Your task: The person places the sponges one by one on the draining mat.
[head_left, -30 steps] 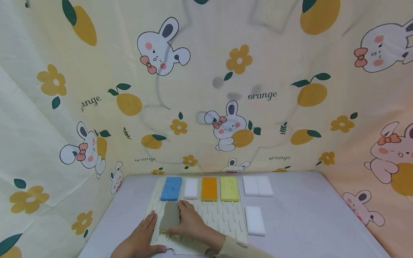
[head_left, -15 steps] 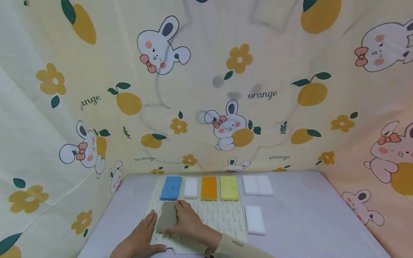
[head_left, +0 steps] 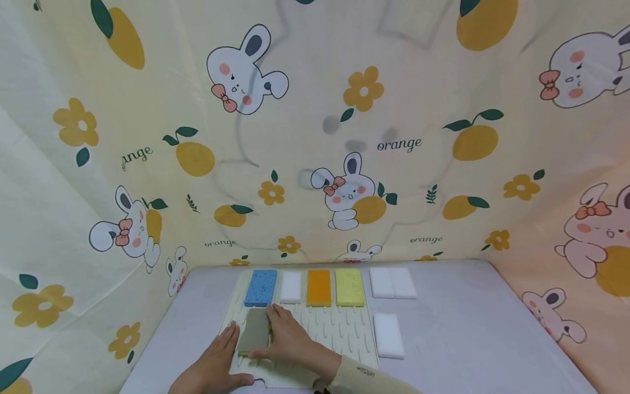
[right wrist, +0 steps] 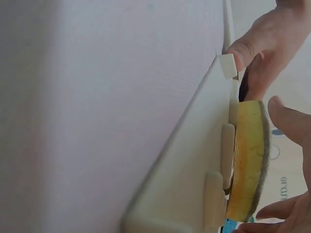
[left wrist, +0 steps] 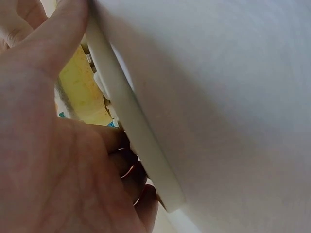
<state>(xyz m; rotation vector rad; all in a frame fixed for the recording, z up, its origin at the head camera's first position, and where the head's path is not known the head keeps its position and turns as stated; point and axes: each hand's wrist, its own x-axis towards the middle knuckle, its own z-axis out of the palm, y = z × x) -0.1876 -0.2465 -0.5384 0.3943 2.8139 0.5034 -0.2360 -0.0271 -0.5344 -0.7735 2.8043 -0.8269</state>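
Observation:
A yellow sponge with a grey scouring face (head_left: 255, 328) lies grey side up on a cream ridged mat (head_left: 339, 334), near its left edge. My right hand (head_left: 295, 339) spans the sponge's right side, fingers by its far end and thumb by its near end. The right wrist view shows the thumb (right wrist: 286, 119) standing off the grey face and the fingertips close to the other end of the sponge (right wrist: 249, 160). My left hand (head_left: 211, 355) rests along the mat's left edge, fingers extended, thumb at the front edge. In the left wrist view its fingers (left wrist: 131, 179) touch the mat's rim (left wrist: 131, 121).
Along the mat's back lie a blue sponge (head_left: 261, 287), a white pad (head_left: 291, 287), an orange sponge (head_left: 319, 288) and a yellow sponge (head_left: 350, 287). Right of the mat are two white pads (head_left: 392, 283) side by side and another white pad (head_left: 389, 335). A printed curtain (head_left: 305, 126) surrounds the table (head_left: 458, 328).
The grey-faced sponge has shifted slightly left and now lies still. My right hand moved left with it, and its thumb has loosened from the near end. The left hand stays put.

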